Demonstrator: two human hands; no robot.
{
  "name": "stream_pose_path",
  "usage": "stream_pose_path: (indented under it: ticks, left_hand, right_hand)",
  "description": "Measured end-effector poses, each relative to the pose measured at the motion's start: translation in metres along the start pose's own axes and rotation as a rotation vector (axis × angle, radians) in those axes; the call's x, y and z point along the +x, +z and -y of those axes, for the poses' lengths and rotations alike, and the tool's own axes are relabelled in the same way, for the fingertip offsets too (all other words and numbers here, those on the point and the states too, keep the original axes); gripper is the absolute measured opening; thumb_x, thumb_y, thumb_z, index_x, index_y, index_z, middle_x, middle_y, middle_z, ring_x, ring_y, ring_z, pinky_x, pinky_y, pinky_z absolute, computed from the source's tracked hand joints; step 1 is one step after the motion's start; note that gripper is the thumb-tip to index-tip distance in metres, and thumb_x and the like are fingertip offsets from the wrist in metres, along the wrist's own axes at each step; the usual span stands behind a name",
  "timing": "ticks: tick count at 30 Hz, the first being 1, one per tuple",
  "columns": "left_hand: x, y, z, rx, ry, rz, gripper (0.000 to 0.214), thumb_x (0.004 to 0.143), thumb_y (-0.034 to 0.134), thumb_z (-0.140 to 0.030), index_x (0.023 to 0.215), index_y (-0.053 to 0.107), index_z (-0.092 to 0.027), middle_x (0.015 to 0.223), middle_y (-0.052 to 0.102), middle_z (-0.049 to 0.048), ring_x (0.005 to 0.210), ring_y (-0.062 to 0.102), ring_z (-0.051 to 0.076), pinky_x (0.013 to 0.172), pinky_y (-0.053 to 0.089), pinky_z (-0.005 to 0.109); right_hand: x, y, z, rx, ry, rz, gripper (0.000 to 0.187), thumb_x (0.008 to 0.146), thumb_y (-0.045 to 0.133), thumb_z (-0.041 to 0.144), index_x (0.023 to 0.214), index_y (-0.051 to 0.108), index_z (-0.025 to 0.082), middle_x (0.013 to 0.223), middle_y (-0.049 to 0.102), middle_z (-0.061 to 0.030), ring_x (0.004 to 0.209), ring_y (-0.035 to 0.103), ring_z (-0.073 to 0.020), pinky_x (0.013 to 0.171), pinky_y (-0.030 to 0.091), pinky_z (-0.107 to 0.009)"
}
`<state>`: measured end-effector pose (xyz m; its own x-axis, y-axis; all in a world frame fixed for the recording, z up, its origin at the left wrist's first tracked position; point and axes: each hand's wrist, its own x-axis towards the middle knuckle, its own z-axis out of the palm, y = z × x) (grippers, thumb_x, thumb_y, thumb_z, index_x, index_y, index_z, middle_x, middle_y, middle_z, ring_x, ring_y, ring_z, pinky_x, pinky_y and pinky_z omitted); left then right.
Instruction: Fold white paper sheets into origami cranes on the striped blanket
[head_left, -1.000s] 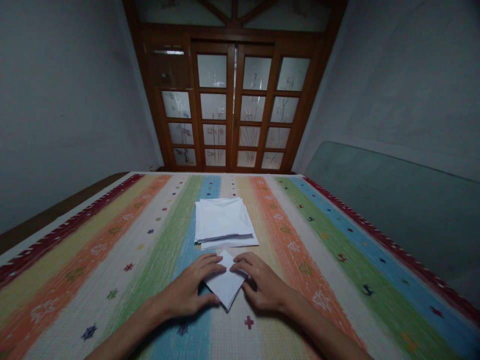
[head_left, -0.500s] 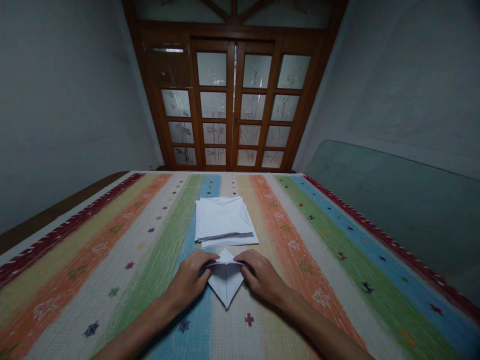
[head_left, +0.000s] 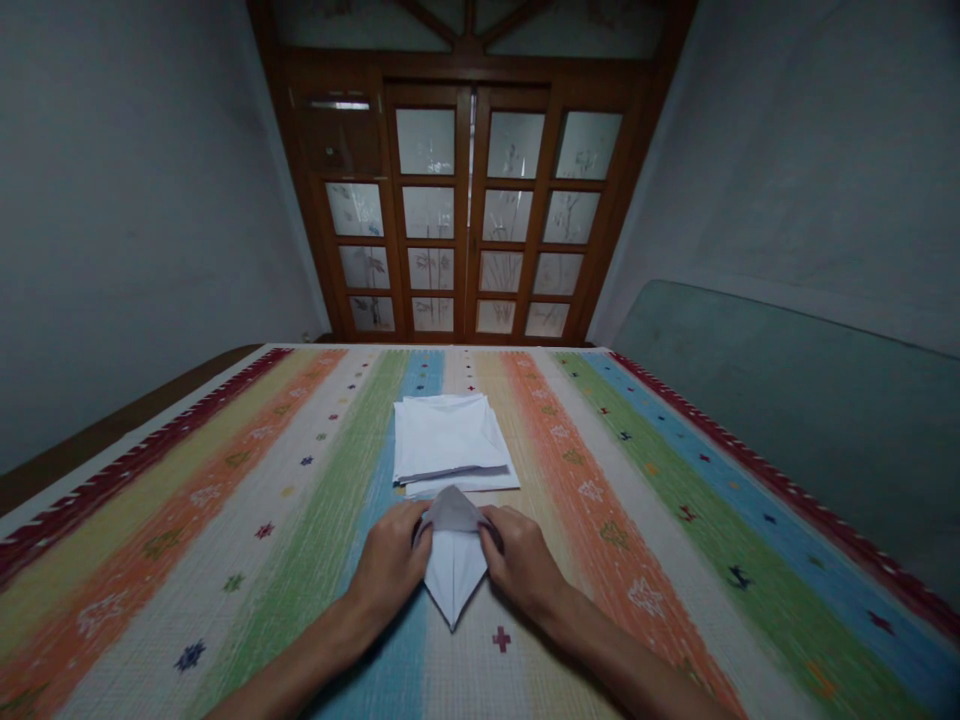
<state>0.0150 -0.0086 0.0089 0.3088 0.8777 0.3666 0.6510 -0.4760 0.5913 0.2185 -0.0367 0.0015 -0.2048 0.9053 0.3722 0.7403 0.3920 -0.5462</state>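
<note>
A folded piece of white paper (head_left: 454, 572) is between my two hands, its pointed end toward me and a creased line down its middle. Its upper flap stands raised, showing a greyer, shaded face. My left hand (head_left: 394, 550) pinches the paper's left side between thumb and fingers. On the right side, my right hand (head_left: 521, 555) grips it the same way. Just beyond my hands lies a stack of white paper sheets (head_left: 450, 435), its edges uneven; neither hand touches it.
A striped, patterned tablecloth (head_left: 285, 520) covers the table. Past its far edge stand wooden doors with glass panes (head_left: 472, 210). A pale green panel (head_left: 787, 390) runs along the right wall, and a brown edge (head_left: 127, 410) shows at the left.
The paper's upper flap has lifted and opened toward the far side, where it lay flatter before. Both hands have turned slightly with it, and the lower point sits a little nearer me.
</note>
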Motion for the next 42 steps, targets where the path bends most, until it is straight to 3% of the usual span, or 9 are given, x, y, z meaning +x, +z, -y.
stream_pose_path:
  ticks: [4,8,12,18,21,24,29,34,42]
  left_hand:
    - [-0.003,0.002,-0.006,-0.04,-0.046,0.01,0.036,0.085,0.053,-0.022,0.118,0.066,-0.016,0.109,0.074,0.0126,0.097,0.07,0.028,0.088,0.054,0.041]
    - [-0.003,-0.003,-0.014,-0.128,-0.13,0.037,0.042,0.086,0.058,-0.032,0.125,0.062,-0.016,0.083,0.073,0.0057,0.07,0.068,0.023,0.071,0.053,0.035]
    - [-0.005,-0.006,-0.012,-0.246,-0.146,0.081,0.041,0.091,0.052,-0.03,0.129,0.059,-0.019,0.081,0.072,0.003,0.07,0.067,0.02,0.07,0.051,0.032]
    - [-0.007,0.001,-0.001,-0.107,-0.059,0.028,0.04,0.081,0.063,-0.017,0.12,0.065,-0.022,0.094,0.068,0.0058,0.087,0.064,0.024,0.084,0.05,0.039]
    - [-0.005,0.002,0.001,-0.045,-0.036,0.026,0.025,0.082,0.066,-0.02,0.106,0.07,-0.021,0.099,0.066,0.0078,0.096,0.061,0.027,0.088,0.049,0.041]
    - [0.0,0.002,-0.001,-0.006,-0.039,0.081,0.008,0.086,0.065,-0.024,0.088,0.071,-0.02,0.091,0.066,0.0067,0.092,0.061,0.026,0.085,0.049,0.04]
    - [0.004,0.001,-0.001,0.031,-0.047,0.117,0.013,0.087,0.066,-0.029,0.078,0.069,-0.02,0.085,0.065,0.0057,0.089,0.06,0.026,0.082,0.047,0.038]
    - [0.002,0.001,0.002,0.016,-0.055,0.131,0.013,0.087,0.065,-0.028,0.078,0.069,-0.02,0.086,0.066,0.0058,0.089,0.06,0.026,0.082,0.046,0.037]
    - [0.001,0.002,0.001,0.022,-0.064,0.115,0.018,0.088,0.063,-0.032,0.076,0.068,-0.02,0.084,0.066,0.0064,0.087,0.059,0.027,0.08,0.045,0.037]
  right_hand:
    - [-0.003,0.003,0.002,-0.039,-0.031,-0.025,0.021,0.087,0.053,0.007,0.1,0.067,0.016,0.086,0.072,-0.0088,0.079,0.067,-0.0217,0.073,0.05,-0.03]
    - [-0.003,0.004,0.001,-0.044,-0.039,-0.03,0.023,0.086,0.054,0.006,0.102,0.067,0.015,0.087,0.071,-0.0093,0.08,0.066,-0.022,0.073,0.05,-0.03]
    - [-0.003,0.002,0.0,-0.014,-0.017,-0.018,0.022,0.087,0.053,0.007,0.102,0.068,0.014,0.086,0.071,-0.0096,0.078,0.066,-0.022,0.072,0.049,-0.03]
    - [-0.001,0.0,-0.001,0.06,0.011,0.005,0.022,0.09,0.052,0.01,0.104,0.067,0.015,0.09,0.071,-0.0098,0.083,0.066,-0.0228,0.076,0.049,-0.032]
    - [0.0,-0.005,-0.002,0.124,0.015,0.031,0.024,0.091,0.052,0.013,0.111,0.065,0.016,0.097,0.072,-0.0107,0.09,0.066,-0.0238,0.083,0.05,-0.035]
    - [0.003,-0.018,-0.004,0.228,0.013,0.119,0.03,0.094,0.055,0.022,0.122,0.061,0.017,0.106,0.072,-0.0115,0.095,0.067,-0.0238,0.089,0.049,-0.037]
    - [0.008,-0.04,-0.013,0.426,-0.028,0.289,0.038,0.097,0.045,0.021,0.134,0.055,0.02,0.114,0.071,-0.0104,0.1,0.066,-0.0227,0.092,0.049,-0.038]
    - [0.008,-0.031,-0.029,0.532,-0.039,0.323,0.054,0.076,0.056,0.002,0.127,0.061,0.019,0.106,0.074,-0.0086,0.098,0.069,-0.0229,0.089,0.052,-0.036]
    - [0.011,-0.029,-0.024,0.512,-0.012,0.277,0.037,0.076,0.068,0.01,0.112,0.074,0.019,0.107,0.075,-0.0099,0.097,0.069,-0.0254,0.091,0.053,-0.039]
